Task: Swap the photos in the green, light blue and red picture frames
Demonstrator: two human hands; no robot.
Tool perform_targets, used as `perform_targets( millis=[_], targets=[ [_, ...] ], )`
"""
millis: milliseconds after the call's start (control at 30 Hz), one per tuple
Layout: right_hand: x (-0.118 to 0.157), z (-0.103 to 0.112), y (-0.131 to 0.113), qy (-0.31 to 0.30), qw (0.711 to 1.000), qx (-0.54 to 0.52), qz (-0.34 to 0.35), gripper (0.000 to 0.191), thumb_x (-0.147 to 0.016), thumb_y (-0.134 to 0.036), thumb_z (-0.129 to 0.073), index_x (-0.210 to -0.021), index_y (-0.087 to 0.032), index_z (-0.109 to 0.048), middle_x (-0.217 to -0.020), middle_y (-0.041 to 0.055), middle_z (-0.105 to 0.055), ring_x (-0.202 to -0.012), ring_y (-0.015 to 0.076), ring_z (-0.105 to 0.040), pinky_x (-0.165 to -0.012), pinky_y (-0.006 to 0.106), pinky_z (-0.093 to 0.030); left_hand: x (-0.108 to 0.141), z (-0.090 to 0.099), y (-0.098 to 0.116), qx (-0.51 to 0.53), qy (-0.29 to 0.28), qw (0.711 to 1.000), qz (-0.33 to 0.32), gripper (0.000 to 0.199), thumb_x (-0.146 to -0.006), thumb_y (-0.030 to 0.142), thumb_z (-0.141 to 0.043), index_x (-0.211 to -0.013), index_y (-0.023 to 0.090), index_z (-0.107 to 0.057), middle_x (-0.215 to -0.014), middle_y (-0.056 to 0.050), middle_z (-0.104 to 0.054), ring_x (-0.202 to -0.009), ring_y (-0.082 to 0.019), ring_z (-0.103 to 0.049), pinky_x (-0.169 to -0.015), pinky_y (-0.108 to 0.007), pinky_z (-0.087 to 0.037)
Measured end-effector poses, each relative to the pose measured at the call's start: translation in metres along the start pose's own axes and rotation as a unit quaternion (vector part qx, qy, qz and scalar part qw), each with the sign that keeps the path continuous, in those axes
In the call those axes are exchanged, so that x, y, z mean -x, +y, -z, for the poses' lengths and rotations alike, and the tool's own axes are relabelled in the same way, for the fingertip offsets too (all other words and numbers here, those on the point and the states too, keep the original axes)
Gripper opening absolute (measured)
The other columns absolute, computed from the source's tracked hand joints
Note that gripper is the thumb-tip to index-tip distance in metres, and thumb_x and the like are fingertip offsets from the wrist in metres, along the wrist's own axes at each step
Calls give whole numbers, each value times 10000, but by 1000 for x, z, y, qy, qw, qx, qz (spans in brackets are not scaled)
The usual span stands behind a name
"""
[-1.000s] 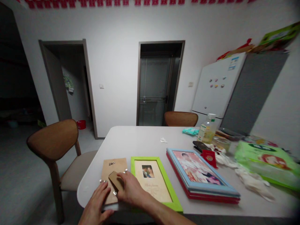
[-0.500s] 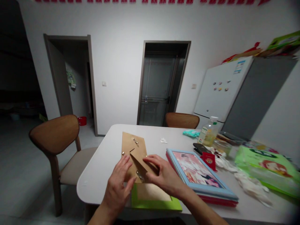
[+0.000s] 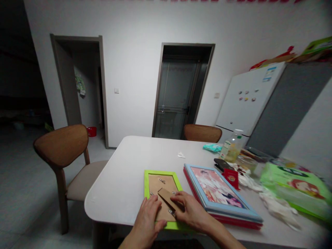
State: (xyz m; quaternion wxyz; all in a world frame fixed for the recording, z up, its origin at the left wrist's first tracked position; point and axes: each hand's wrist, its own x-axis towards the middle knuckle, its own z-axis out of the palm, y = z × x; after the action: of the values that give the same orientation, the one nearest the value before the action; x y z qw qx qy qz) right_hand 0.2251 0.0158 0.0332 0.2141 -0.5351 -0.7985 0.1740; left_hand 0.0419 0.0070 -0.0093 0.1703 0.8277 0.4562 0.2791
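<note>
A green picture frame (image 3: 146, 181) lies face down near the table's front edge. Its brown backing board (image 3: 154, 178) sits inside the rim, with small metal clips and hangers on it. A folding stand leg (image 3: 166, 197) rises at a slant from the board. My left hand (image 3: 148, 218) rests on the board's left side, fingers stretched and thumb apart. My right hand (image 3: 192, 211) has its thumb and fingers closed around the stand leg, covering the frame's lower right part.
Right of the hands is a stack of picture frames (image 3: 192, 169), a light blue one on top. Beyond it are a black phone-like object (image 3: 221, 164), a red booklet (image 3: 231, 178), a bottle (image 3: 230, 147), crumpled tissues and a green tissue pack (image 3: 293, 186). A wooden chair (image 3: 61, 145) stands left.
The backing board has come down toward me and right, from over the green frame's far edge to within its rim. Both hands moved with it. The view shifted slightly.
</note>
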Motion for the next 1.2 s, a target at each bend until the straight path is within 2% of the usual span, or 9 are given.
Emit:
perform_targets(
  millis=[133, 233, 300, 567, 667, 767, 967, 1200],
  targets=[
    [-4, -7, -1, 22, 999, 37, -11, 304, -605, -129, -453, -840, -181, -639, -837, 56, -581, -790, 168, -523, -711, 235, -382, 3, 9, 1, -14, -34, 999, -25, 411, -628, 288, -669, -985, 155, -514, -1246, -164, -433, -1170, -285, -352, -963, -528, -245],
    [-8, -11, 4, 35, 998, 57, -11, 275, -619, -125, -454, -823, -169, -633, -852, 66, -567, -828, 173, -507, -738, 242, -373, 5, 12, 1, -25, -49, 998, -35, 301, -631, 206, -661, -898, 169, -526, -1212, -137, -479, -1164, -271, -365, -967, -531, -234],
    [-9, -13, 6, 33, 998, 62, 0, 276, -643, -154, -470, -871, -172, -624, -894, 72, -558, -862, 179, -493, -767, 253, -364, 6, 15, 1, -28, -57, 998, -24, 298, -627, 145, -645, -895, 179, -518, -1199, -121, -495, -1155, -256, -382, -973, -526, -228],
    [-16, -25, -2, 43, 997, 71, -5, 260, -694, -254, -507, -932, -205, -600, -907, 62, -546, -881, 190, -472, -768, 278, -352, 6, 35, -8, -16, -69, 997, 4, 230, -659, 107, -574, -862, 192, -510, -1219, -91, -477, -1169, -200, -367, -1005, -424, -228],
    [-19, -30, -3, 47, 997, 63, -15, 311, -684, -272, -533, -986, -210, -575, -972, 70, -535, -906, 195, -470, -781, 284, -349, 5, 33, -11, -26, -62, 998, 10, 280, -641, 103, -576, -899, 181, -502, -1262, -115, -425, -1196, -225, -320, -987, -448, -244],
    [-20, -31, -3, 54, 997, 51, -21, 309, -677, -246, -534, -980, -202, -574, -980, 71, -545, -924, 197, -470, -789, 283, -350, 6, 27, -11, -43, -42, 998, 11, 336, -610, 137, -623, -917, 182, -493, -1233, -123, -453, -1175, -255, -349, -973, -513, -211],
    [-13, -22, -5, 26, 999, 17, 27, 374, -623, -238, -574, -994, -191, -557, -1030, 61, -548, -941, 190, -477, -824, 281, -346, 9, 29, -10, -46, -21, 999, 0, 200, -644, 174, -616, -801, 196, -494, -1176, -98, -505, -1137, -235, -400, -977, -511, -198],
    [-14, -33, -3, 63, 997, 18, 27, 318, -670, -186, -512, -984, -197, -559, -1034, 70, -544, -978, 199, -462, -832, 307, -359, 7, 24, -4, -76, -24, 997, -6, 242, -640, 144, -605, -853, 207, -509, -1165, -85, -522, -1125, -227, -418, -976, -508, -196]
  ],
)
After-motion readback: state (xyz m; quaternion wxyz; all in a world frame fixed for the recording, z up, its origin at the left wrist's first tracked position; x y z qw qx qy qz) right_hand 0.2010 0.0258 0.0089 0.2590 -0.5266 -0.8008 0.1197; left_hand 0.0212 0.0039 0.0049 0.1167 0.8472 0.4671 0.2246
